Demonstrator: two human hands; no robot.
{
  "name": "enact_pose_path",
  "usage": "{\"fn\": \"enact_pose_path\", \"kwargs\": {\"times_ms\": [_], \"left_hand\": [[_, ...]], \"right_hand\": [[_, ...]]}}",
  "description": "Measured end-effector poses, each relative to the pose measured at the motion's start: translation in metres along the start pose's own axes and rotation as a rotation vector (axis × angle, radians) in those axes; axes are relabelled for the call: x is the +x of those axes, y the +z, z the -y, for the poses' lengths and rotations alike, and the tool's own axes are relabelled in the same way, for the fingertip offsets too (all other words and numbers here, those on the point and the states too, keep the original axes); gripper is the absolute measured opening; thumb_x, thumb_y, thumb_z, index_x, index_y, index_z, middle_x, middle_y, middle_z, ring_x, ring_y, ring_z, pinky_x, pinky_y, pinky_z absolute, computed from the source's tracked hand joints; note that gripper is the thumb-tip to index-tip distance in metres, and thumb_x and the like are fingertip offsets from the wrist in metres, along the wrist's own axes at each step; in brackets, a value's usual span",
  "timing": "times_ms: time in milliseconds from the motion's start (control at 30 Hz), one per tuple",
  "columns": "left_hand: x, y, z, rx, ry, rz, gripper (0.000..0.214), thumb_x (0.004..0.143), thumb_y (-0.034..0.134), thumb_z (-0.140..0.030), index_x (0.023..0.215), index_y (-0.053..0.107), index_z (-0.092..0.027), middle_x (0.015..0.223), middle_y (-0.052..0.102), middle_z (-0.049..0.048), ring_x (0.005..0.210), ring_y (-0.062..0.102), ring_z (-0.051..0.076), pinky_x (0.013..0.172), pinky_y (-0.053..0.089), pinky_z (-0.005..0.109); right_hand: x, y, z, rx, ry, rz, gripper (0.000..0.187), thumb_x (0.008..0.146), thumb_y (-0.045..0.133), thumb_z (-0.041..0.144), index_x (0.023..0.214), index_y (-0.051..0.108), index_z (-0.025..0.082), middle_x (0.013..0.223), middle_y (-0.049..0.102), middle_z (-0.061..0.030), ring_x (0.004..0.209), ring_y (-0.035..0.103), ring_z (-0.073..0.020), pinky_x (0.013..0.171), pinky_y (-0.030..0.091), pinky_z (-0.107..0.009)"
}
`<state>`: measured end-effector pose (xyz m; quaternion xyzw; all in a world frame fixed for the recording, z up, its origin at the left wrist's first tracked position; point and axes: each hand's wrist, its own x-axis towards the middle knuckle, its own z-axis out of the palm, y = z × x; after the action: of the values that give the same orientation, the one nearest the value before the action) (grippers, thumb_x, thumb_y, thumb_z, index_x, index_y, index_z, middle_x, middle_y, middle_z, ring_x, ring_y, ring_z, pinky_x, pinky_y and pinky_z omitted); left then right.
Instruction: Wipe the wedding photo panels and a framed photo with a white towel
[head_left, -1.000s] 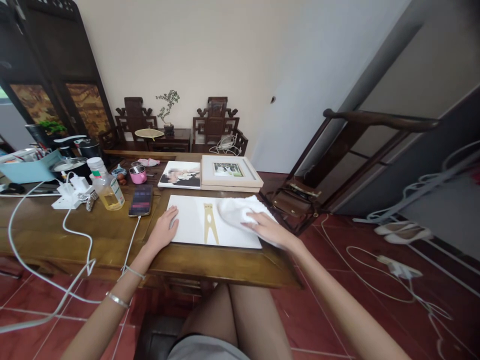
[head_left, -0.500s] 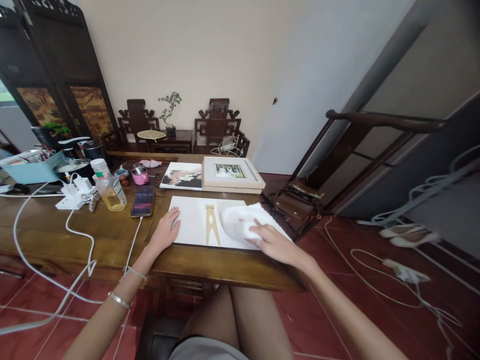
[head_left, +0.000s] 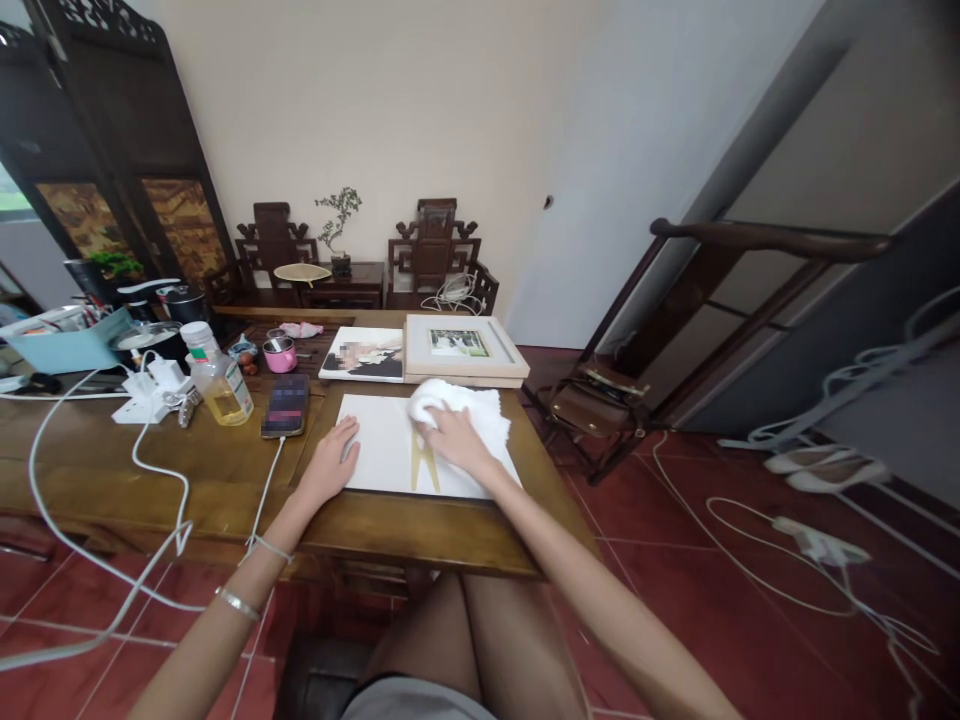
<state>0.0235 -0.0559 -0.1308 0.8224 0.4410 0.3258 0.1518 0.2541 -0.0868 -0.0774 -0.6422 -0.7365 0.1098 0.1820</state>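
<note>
A white board (head_left: 373, 455) lies flat near the front edge of the wooden table. Printed on its middle is a tan, two-legged figure (head_left: 424, 472), whose upper part is now covered. My left hand (head_left: 334, 460) rests with fingers stretched over the board's left edge and holds nothing. Bunched under my right hand (head_left: 456, 438) is a white towel (head_left: 480, 412), pressed on the board at its upper middle. The towel's loose part spreads to the right, over the board's far edge.
Behind the board lie a picture frame (head_left: 502, 352) and a photo panel (head_left: 352, 365). To the left are a phone (head_left: 286, 405) on a cable, a bottle of yellow liquid (head_left: 229, 390), a pink cup (head_left: 280, 355) and a power strip (head_left: 150, 400). A chair (head_left: 750, 240) stands to the right.
My right hand has moved left with the towel, from the board's right side onto the top of the tan figure. My left hand has stayed in place.
</note>
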Motion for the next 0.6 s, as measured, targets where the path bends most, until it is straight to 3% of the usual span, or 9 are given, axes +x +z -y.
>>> {"fn": "enact_pose_path", "kwargs": {"times_ms": [67, 167, 267, 400, 500, 600], "left_hand": [[0.000, 0.000, 0.000, -0.010, -0.003, -0.006, 0.041, 0.087, 0.040, -0.029, 0.119, 0.058, -0.011, 0.133, 0.053, 0.0143, 0.128, 0.044, 0.024, 0.110, 0.032, 0.044], [0.001, 0.000, 0.000, -0.029, -0.009, -0.021, 0.041, 0.089, 0.036, -0.028, 0.118, 0.059, -0.010, 0.132, 0.053, 0.0143, 0.128, 0.045, 0.023, 0.111, 0.031, 0.043], [0.001, -0.001, 0.000, -0.056, -0.010, -0.010, 0.040, 0.088, 0.035, -0.025, 0.118, 0.058, -0.012, 0.134, 0.052, 0.0131, 0.129, 0.044, 0.022, 0.111, 0.030, 0.043], [-0.001, -0.001, -0.003, -0.016, -0.025, -0.017, 0.040, 0.087, 0.036, -0.022, 0.121, 0.055, -0.011, 0.136, 0.049, 0.0137, 0.129, 0.042, 0.023, 0.111, 0.030, 0.041], [-0.004, -0.001, -0.007, 0.131, -0.077, -0.123, 0.041, 0.085, 0.041, -0.023, 0.122, 0.053, -0.007, 0.130, 0.049, 0.0188, 0.126, 0.043, 0.028, 0.109, 0.032, 0.043], [-0.008, -0.001, -0.010, 0.274, -0.163, -0.177, 0.043, 0.084, 0.045, -0.027, 0.116, 0.055, -0.001, 0.118, 0.050, 0.0242, 0.119, 0.043, 0.035, 0.103, 0.036, 0.048]], "right_hand": [[0.007, 0.013, 0.021, -0.041, -0.057, 0.008, 0.034, 0.086, 0.040, 0.021, 0.115, 0.058, 0.014, 0.129, 0.054, -0.0150, 0.133, 0.027, -0.0340, 0.103, 0.014, -0.061], [-0.006, 0.023, 0.045, -0.099, -0.257, 0.065, 0.036, 0.081, 0.047, 0.019, 0.115, 0.058, 0.014, 0.140, 0.043, -0.0150, 0.136, 0.019, -0.0356, 0.104, 0.008, -0.064], [-0.040, 0.019, 0.057, -0.081, -0.426, 0.126, 0.035, 0.080, 0.048, 0.018, 0.113, 0.059, 0.014, 0.142, 0.041, -0.0151, 0.137, 0.020, -0.0347, 0.107, 0.010, -0.062], [-0.091, -0.003, 0.051, 0.043, -0.524, 0.213, 0.031, 0.074, 0.050, 0.013, 0.103, 0.061, 0.017, 0.132, 0.053, -0.0133, 0.135, 0.029, -0.0278, 0.110, 0.015, -0.055], [-0.110, -0.018, 0.022, 0.144, -0.423, 0.233, 0.025, 0.077, 0.047, 0.016, 0.095, 0.063, 0.020, 0.124, 0.060, -0.0105, 0.130, 0.038, -0.0257, 0.110, 0.023, -0.049], [-0.111, -0.022, -0.022, 0.186, -0.130, 0.127, 0.027, 0.084, 0.041, 0.032, 0.094, 0.063, 0.019, 0.119, 0.062, -0.0107, 0.130, 0.037, -0.0316, 0.104, 0.031, -0.050]]}}
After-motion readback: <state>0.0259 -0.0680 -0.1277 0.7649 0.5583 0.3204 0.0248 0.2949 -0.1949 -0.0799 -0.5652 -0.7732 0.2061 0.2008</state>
